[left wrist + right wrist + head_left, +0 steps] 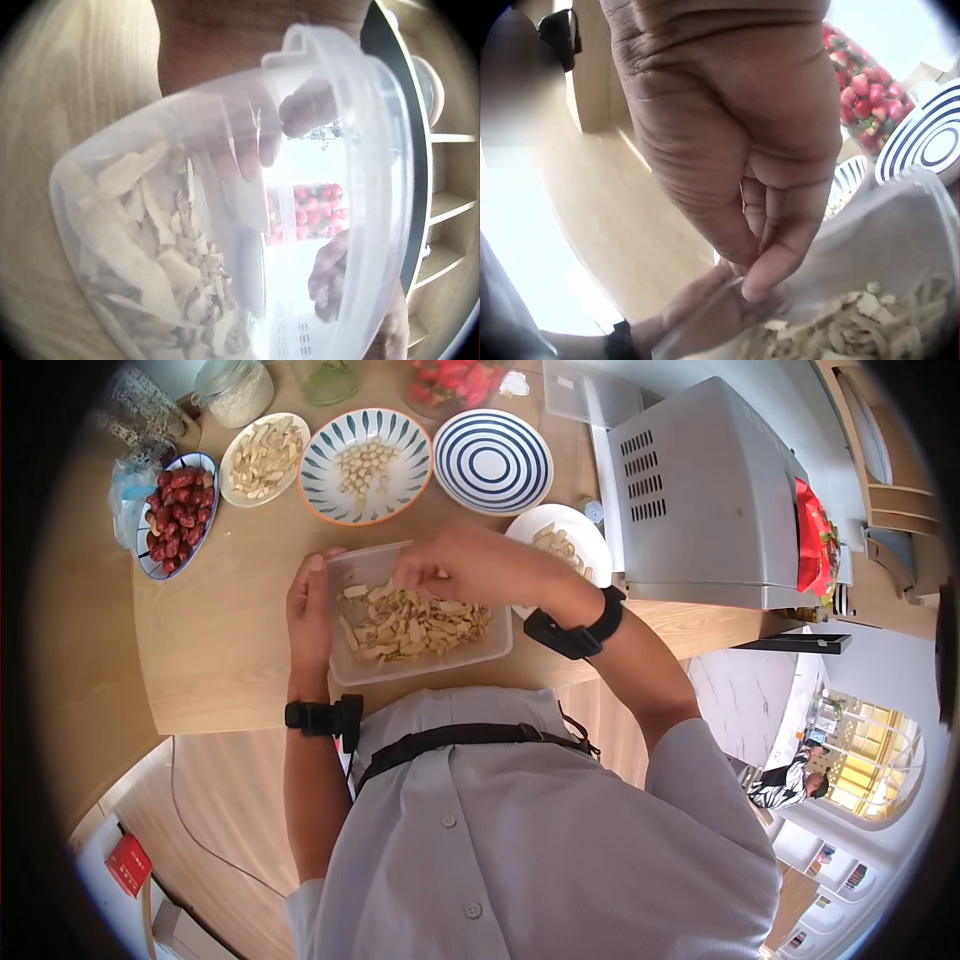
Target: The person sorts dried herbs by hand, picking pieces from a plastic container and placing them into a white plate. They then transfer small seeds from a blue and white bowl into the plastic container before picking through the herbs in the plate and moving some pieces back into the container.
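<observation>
A clear plastic container [420, 670] with pale dried slices [420, 622] stands near the table's front edge. My left hand [310, 615] grips its left side; through the clear wall [172, 127] in the left wrist view, fingers show against it. My right hand [470, 565] is above the container's far part, fingers curled and thumb tip against the fingers. In the right wrist view this hand [735, 150] hangs near the container's rim, with loose slices [870, 322] below to the right. No piece is clearly visible between its fingertips.
Behind the container stand an oval dish of red dates [160, 568], a plate of slices [232, 488], a bowl of pale round pieces [325, 480] and a blue-ringed plate [493, 463]. A white plate [597, 545] and grey appliance [690, 500] are at right.
</observation>
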